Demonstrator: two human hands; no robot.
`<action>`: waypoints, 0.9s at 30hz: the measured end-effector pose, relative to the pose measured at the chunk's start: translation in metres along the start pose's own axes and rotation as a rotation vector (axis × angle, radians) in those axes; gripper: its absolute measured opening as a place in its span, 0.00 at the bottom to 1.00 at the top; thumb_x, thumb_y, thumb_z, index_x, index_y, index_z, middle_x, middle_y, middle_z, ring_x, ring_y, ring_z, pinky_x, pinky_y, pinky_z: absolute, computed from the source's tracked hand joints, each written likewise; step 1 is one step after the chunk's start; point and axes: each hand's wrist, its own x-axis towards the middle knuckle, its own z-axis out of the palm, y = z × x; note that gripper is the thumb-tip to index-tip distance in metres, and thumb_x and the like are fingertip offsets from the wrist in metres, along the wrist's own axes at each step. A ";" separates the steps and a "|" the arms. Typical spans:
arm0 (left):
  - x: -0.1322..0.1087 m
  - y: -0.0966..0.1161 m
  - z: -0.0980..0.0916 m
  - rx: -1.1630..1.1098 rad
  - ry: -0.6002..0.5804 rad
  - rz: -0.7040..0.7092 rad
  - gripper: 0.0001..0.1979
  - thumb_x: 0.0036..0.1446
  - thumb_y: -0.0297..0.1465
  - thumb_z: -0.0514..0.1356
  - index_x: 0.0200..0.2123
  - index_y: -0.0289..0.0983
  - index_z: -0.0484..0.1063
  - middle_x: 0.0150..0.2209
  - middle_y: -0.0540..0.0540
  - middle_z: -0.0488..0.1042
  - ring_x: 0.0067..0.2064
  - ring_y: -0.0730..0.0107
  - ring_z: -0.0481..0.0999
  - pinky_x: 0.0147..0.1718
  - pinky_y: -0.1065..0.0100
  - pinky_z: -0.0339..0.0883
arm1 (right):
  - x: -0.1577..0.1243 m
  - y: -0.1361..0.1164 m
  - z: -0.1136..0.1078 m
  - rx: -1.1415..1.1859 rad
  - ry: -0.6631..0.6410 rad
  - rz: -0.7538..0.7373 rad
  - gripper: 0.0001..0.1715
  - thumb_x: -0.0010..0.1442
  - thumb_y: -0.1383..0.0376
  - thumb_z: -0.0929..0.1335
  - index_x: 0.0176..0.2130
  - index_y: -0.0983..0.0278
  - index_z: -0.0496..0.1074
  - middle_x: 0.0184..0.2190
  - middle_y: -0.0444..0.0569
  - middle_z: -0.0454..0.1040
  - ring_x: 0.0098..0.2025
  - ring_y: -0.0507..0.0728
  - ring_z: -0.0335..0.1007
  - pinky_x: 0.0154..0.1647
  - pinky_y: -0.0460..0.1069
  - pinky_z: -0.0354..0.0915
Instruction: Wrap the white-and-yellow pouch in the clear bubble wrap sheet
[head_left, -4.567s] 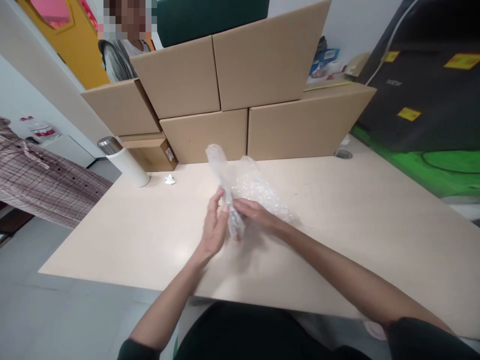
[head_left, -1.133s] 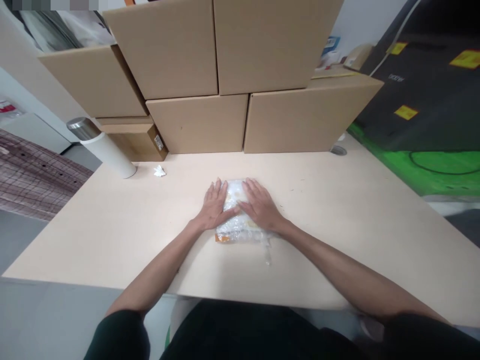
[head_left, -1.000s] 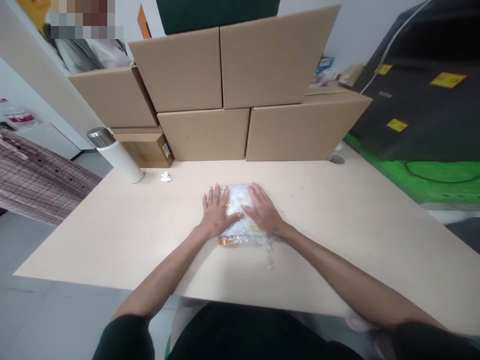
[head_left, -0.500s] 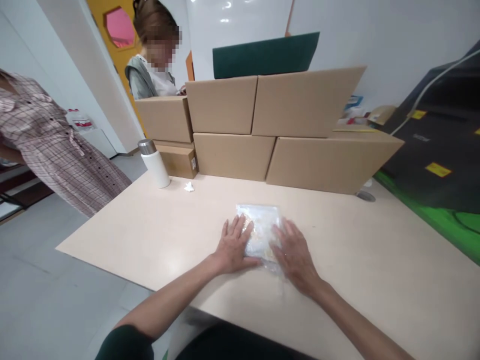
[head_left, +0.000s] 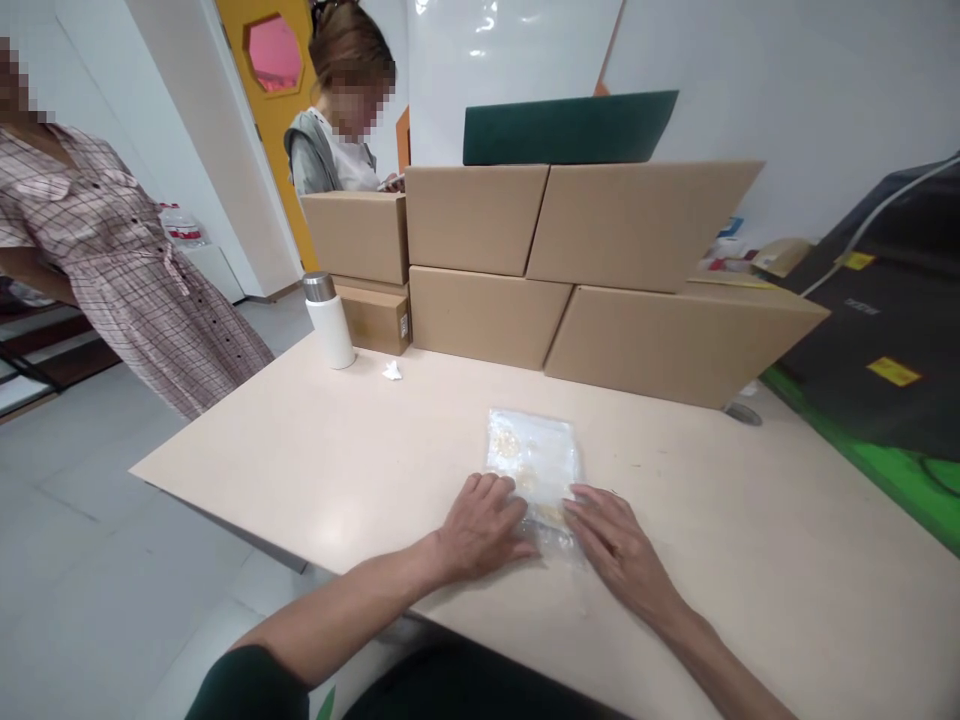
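A clear plastic bag (head_left: 536, 450) with white, flat contents and pale gold markings lies on the table before me. My left hand (head_left: 484, 527) rests at the bag's lower left, its fingers bent over the edge and its thumb stretched apart toward the crinkled lower end. On the other side, my right hand (head_left: 621, 548) lies with fingers extended, the tips touching the bag's lower right edge. Neither hand lifts the bag. What lies under the left fingertips is hidden.
Stacked cardboard boxes (head_left: 487, 315) line the table's (head_left: 360, 500) far side, with a dark green box (head_left: 566, 130) on top. A white flask (head_left: 330, 330) and crumpled tissue (head_left: 392, 371) stand at left. Two people are beyond the table; a black case (head_left: 892, 300) is at right.
Both hands have slid toward me, to the bag's lower end, uncovering its upper part. The left fingers are more bent. The camera view has shifted slightly left.
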 end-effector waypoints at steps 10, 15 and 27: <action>0.013 0.009 -0.005 0.126 -0.109 0.116 0.17 0.64 0.45 0.59 0.45 0.38 0.68 0.38 0.44 0.69 0.38 0.60 0.68 0.35 0.62 0.59 | 0.001 -0.001 0.001 0.243 0.258 0.593 0.31 0.60 0.41 0.65 0.49 0.60 0.77 0.56 0.58 0.74 0.56 0.66 0.70 0.57 0.63 0.67; 0.019 0.010 -0.009 0.150 -0.170 0.250 0.03 0.66 0.28 0.55 0.39 0.37 0.68 0.37 0.44 0.68 0.37 0.63 0.67 0.34 0.62 0.58 | 0.008 0.000 0.001 0.538 0.253 0.830 0.40 0.53 0.41 0.71 0.56 0.61 0.70 0.51 0.57 0.78 0.51 0.64 0.75 0.52 0.58 0.70; 0.040 0.031 0.001 0.002 -0.234 0.220 0.04 0.65 0.26 0.54 0.40 0.37 0.68 0.38 0.44 0.71 0.37 0.64 0.70 0.33 0.63 0.62 | 0.026 -0.003 -0.013 1.014 0.226 0.983 0.34 0.38 0.55 0.81 0.45 0.61 0.78 0.43 0.53 0.81 0.39 0.59 0.77 0.33 0.50 0.72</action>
